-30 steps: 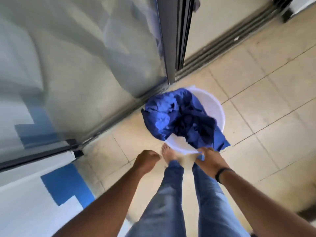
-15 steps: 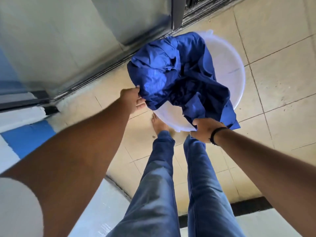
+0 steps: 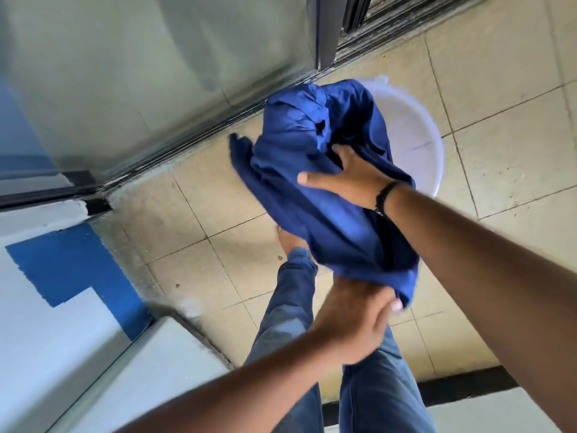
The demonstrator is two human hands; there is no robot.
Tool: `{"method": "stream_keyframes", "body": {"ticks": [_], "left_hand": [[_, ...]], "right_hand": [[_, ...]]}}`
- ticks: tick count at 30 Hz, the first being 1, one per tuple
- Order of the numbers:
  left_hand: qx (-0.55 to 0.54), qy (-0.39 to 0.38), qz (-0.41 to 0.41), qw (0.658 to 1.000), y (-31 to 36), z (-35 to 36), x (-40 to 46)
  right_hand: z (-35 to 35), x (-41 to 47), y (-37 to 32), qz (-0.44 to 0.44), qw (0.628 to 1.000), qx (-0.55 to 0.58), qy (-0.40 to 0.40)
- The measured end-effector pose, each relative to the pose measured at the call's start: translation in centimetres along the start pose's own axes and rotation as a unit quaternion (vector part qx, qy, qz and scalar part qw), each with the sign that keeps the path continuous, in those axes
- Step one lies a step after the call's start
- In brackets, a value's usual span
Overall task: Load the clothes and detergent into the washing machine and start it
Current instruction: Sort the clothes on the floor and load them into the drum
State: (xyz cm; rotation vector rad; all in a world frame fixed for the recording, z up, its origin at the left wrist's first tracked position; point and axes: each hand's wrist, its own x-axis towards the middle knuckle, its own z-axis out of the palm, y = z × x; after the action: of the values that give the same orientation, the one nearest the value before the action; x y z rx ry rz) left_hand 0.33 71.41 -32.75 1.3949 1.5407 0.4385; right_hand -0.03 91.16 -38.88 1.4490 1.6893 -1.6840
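A bundle of blue clothes (image 3: 312, 170) is lifted clear of the white plastic basin (image 3: 418, 132) that stands on the tiled floor. My right hand (image 3: 346, 176) grips the bundle from above, fingers dug into the cloth, a black band on its wrist. Under the bundle's lower end, my left hand (image 3: 352, 317) is closed on the fabric's hem. The washing machine's white top (image 3: 146, 376) shows at the lower left; its opening is out of view.
A glass sliding door (image 3: 156, 73) and its dark floor track (image 3: 187, 142) run along the left and top. My legs in blue jeans (image 3: 290, 314) and a bare foot stand below the bundle. A white surface with a dark edge (image 3: 487, 414) lies at the lower right.
Both hands left the basin's rim and took hold of the blue clothes. The bundle has risen out of the basin toward me, and the view tilted back toward the machine.
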Motion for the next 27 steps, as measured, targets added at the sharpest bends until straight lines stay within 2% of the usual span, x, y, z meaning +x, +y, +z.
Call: {"method": "stream_keyframes", "body": {"ticks": [2, 5, 7, 9, 12, 13, 14, 17, 20, 22, 23, 24, 25, 27], "left_hand": [[-0.007, -0.076, 0.046, 0.996, 0.6, 0.7, -1.0], [-0.013, -0.078, 0.036, 0.996, 0.1, 0.1, -0.6], [-0.03, -0.022, -0.011, 0.999, -1.1, -1.2, 0.2], [-0.056, 0.053, -0.105, 0.991, -3.0, -3.1, 1.1], [-0.081, 0.224, -0.232, 0.943, -7.0, -6.3, 3.0], [-0.073, 0.264, -0.259, 0.926, -8.5, -7.4, 3.9], [-0.063, 0.27, -0.289, 0.916, -10.0, -8.6, 4.9], [-0.062, 0.172, -0.39, 0.902, -13.1, -10.5, 8.0], [0.024, 0.122, -0.37, 0.921, -12.9, -10.2, 9.8], [0.042, 0.124, -0.336, 0.933, -11.1, -8.7, 9.9], [0.037, 0.133, -0.319, 0.938, -10.0, -7.6, 9.5], [0.027, 0.141, -0.308, 0.941, -8.9, -6.5, 8.9], [0.018, 0.144, -0.297, 0.944, -7.8, -5.3, 7.8], [0.008, 0.125, -0.242, 0.962, -5.0, -2.9, 5.2]], "right_hand": [[0.9, -0.4, 0.7, 0.051, 0.99, -0.1, -0.089], [3.3, -0.8, 3.4, 0.081, 0.956, -0.226, -0.167], [4.4, -1.6, 5.0, 0.057, 0.96, -0.242, -0.128], [4.7, -2.6, 6.1, 0.051, 0.973, -0.208, -0.09], [4.6, -5.0, 5.3, 0.025, 0.983, -0.172, -0.052], [4.6, -6.1, 4.7, -0.008, 0.986, -0.161, -0.05], [4.8, -7.1, 3.7, -0.047, 0.986, -0.15, -0.06], [4.9, -10.2, 0.8, -0.097, 0.97, -0.12, -0.188], [4.5, -10.9, -0.7, -0.078, 0.927, -0.196, -0.31], [2.8, -10.1, -1.4, -0.047, 0.887, -0.314, -0.335], [1.8, -9.4, -1.5, -0.045, 0.878, -0.369, -0.302], [0.8, -8.4, -1.3, -0.057, 0.888, -0.399, -0.222], [-0.2, -7.4, -1.1, -0.066, 0.922, -0.368, -0.104], [-1.3, -5.1, -0.7, -0.041, 0.972, -0.21, 0.1]]}}
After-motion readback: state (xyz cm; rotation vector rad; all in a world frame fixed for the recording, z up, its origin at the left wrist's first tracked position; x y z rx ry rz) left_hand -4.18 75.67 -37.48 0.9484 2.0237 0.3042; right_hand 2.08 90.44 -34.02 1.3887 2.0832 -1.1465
